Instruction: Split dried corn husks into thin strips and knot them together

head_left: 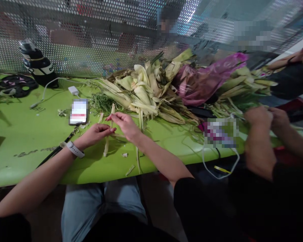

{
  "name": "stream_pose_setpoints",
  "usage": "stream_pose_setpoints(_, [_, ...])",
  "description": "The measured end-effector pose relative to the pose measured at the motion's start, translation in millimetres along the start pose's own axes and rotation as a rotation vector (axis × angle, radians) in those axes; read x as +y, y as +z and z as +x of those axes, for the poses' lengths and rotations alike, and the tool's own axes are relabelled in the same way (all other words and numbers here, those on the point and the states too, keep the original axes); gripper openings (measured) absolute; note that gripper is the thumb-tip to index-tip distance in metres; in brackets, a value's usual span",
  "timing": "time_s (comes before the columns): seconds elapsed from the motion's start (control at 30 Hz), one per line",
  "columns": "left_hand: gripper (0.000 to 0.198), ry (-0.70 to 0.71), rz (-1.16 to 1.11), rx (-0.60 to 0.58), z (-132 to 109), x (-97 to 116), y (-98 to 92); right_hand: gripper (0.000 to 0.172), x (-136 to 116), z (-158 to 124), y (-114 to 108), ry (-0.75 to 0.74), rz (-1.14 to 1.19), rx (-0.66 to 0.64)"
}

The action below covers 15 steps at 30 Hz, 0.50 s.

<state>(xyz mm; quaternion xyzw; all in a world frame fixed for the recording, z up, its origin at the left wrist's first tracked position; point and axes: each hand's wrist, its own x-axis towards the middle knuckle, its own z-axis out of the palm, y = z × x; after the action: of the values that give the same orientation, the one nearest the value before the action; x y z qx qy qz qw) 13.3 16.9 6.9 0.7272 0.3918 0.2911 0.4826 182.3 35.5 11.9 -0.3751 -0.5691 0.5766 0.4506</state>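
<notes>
Left hand (101, 131) and right hand (126, 126) are pinching a pale husk strip (106, 146) over the green table (96, 168).
The bottle (39, 64) lettering is curving out of sight; the scrawl (38, 152) and phone (78, 112) screen are proving unreadable. A husk heap (143, 89) is lying beyond; a co-worker's hands (258, 117) are blurring at right.

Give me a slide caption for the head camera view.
Left hand and right hand handling a pale strip over a green table, before heaped corn husks.
</notes>
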Motion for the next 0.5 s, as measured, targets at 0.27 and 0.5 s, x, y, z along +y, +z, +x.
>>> stream_pose_setpoints(0.27, [0.045, -0.059, -0.039, 0.024, -1, -3, 6.2, 0.026, 10, 10, -6, -0.045, -0.138, 0.008])
stream_pose_setpoints(0.5, [0.038, -0.142, -0.164, 0.245, -2, -5, -5.3, 0.045, -5, 2, -15, -0.161, -0.785, -0.052])
